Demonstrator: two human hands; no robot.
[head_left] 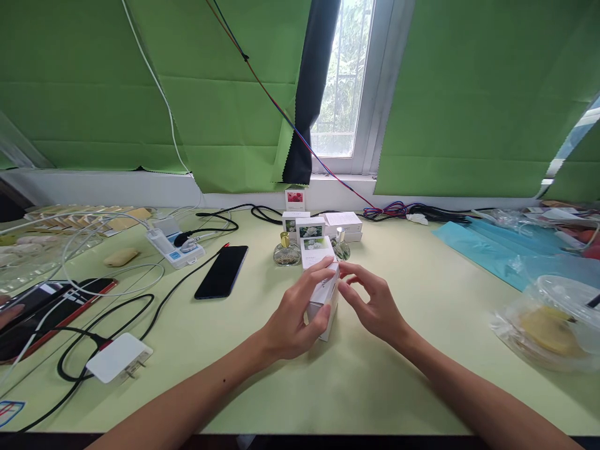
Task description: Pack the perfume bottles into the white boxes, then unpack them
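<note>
Spanning the white box, the left hand is closed on its sides with thumb and fingers. The right hand is held beside it — finger and thumb slightly parted, contact unclear. Behind it on the worktop, two glass bottles are placed; a dark phone is seen leftward.

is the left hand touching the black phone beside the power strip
No, the left hand is on the white box, with the phone lying apart from it, near the power strip.
</note>
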